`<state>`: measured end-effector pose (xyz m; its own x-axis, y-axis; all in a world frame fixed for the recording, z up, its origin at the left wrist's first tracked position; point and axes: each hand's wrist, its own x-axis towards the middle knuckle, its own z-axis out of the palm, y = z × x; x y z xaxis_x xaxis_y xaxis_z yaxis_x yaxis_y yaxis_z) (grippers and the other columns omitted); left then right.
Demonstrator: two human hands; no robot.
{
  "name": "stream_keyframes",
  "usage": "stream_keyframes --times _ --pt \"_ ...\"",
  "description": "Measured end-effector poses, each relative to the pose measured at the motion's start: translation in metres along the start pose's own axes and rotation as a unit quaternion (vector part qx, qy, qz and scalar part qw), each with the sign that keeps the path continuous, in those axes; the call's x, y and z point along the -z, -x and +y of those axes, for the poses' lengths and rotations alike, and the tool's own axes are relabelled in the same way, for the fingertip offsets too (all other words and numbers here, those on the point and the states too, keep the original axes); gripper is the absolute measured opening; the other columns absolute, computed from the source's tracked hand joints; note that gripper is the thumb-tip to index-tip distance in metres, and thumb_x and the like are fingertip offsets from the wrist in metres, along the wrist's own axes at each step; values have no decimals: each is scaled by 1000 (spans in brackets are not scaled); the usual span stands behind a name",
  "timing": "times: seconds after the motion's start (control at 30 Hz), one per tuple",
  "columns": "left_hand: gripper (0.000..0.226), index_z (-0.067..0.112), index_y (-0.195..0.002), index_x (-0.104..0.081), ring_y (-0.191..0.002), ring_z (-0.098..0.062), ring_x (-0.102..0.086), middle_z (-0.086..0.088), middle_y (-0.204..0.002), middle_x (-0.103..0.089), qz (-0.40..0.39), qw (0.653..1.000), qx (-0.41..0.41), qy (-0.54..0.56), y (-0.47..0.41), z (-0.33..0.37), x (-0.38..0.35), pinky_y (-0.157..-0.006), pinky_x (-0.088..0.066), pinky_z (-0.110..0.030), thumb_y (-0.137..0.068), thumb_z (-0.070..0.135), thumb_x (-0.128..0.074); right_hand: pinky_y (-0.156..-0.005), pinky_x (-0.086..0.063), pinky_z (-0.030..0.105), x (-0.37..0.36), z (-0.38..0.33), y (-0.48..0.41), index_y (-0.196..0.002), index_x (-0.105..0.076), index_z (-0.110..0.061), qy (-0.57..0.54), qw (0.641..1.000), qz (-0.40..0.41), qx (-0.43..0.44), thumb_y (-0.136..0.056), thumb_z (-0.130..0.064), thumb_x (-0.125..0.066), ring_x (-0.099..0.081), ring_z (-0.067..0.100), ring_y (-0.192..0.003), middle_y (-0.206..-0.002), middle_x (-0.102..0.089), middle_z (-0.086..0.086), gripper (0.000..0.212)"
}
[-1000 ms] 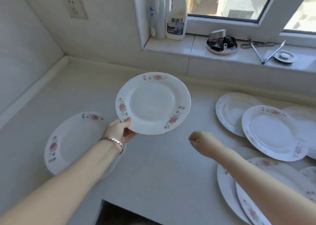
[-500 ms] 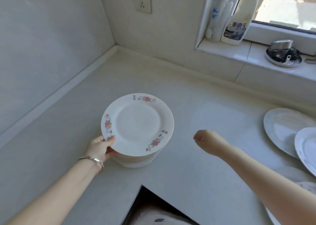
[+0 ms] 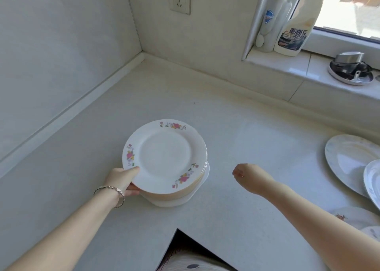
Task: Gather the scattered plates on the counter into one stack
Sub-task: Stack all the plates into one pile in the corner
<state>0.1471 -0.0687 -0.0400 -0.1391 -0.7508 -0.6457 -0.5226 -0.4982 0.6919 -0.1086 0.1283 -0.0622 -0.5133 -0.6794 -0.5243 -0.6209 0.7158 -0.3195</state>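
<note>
Your left grip pinches the near rim of the flowered plate, thumb on top and fingers beneath. The plate lies on the stack just ahead of that grip on the counter. Your right grip hangs loosely curled, holding nothing, with loose plates to its right. They look like glazed ceramic: stiff, slick, easily chipped, heavy when stacked. Take them by the rim, with fingers underneath. Far beyond the right grip, a spray bottle reads 重油污.

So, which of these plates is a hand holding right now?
The flowered plate on top of the stack: the left hand pinches its near rim. The plates on the right lie untouched.
</note>
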Motion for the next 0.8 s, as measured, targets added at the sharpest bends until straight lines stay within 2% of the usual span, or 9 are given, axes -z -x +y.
stream_keyframes --times 0.07,0.33,0.4,0.5,0.57,0.6,0.67,0.73,0.8 --pt "28 2 -73 -62 -30 -12 -56 -8 -50 -64 3 995 -15 -101 -3 2 4 -36 -52 -23 -87 27 -61 -87 -51 32 0 -3 -2 -116 -60 -17 -1 1000 -2 1 -94 -20 -39 -61 22 -105 -119 -63 3 30" --pt "46 6 -82 -63 -41 -23 -54 -11 -52 -64 -4 947 -27 -319 -3 -1 8 -46 -49 -23 -87 50 -50 -86 -53 34 -4 -5 -5 -115 -61 -18 14 1000 -10 -5 -94 -20 -39 -62 23 -102 -118 -64 3 30" --pt "48 12 -74 -59 -44 -22 -56 -8 -52 -64 8 909 -44 -414 0 2 8 -46 -41 -19 -88 55 -42 -85 -52 33 -6 -6 -6 -114 -61 -17 21 1000 -10 -6 -94 -20 -38 -63 23 -102 -117 -64 4 30" --pt "50 15 -90 -62 -84 -24 -67 -8 -89 -70 74 789 -131 -595 6 15 2 -62 -39 -23 -91 56 -33 -85 -53 33 -9 -6 -7 -114 -61 -17 18 1000 -12 -14 -94 -20 -39 -63 23 -102 -117 -64 4 30" --pt "43 16 -93 -62 -95 -27 -65 -8 -98 -68 85 756 -200 -617 11 28 -9 -67 -39 -26 -95 47 -32 -87 -52 34 -10 -3 -6 -113 -61 -16 16 999 -11 -25 -94 -19 -40 -62 23 -103 -118 -64 4 29" --pt "37 17 -82 -59 -91 -28 -64 -8 -89 -66 66 765 -236 -596 12 33 -17 -66 -39 -27 -95 42 -35 -87 -52 33 -11 1 -4 -112 -61 -17 14 999 -8 -35 -93 -19 -40 -62 23 -103 -118 -64 4 29" --pt "35 18 -61 -43 -71 -27 -58 -3 -65 -56 -25 819 -282 -499 18 43 -42 -60 -37 -27 -92 34 -45 -83 -51 32 -11 11 3 -111 -61 -18 9 998 0 -59 -93 -20 -39 -62 24 -103 -117 -64 3 29" --pt "34 15 -59 -40 -54 -19 -53 -2 -59 -55 -143 871 -259 -393 27 53 -75 -56 -40 -26 -90 26 -50 -76 -48 29 -11 26 15 -113 -60 -21 14 996 13 -83 -93 -22 -38 -62 25 -103 -117 -64 2 29" --pt "30 13 -60 -45 -42 -12 -50 -4 -58 -56 -226 893 -205 -331 38 60 -115 -45 -38 -21 -89 20 -49 -73 -45 27 -8 45 32 -114 -58 -22 20 994 26 -109 -94 -22 -37 -62 25 -102 -117 -63 2 30"
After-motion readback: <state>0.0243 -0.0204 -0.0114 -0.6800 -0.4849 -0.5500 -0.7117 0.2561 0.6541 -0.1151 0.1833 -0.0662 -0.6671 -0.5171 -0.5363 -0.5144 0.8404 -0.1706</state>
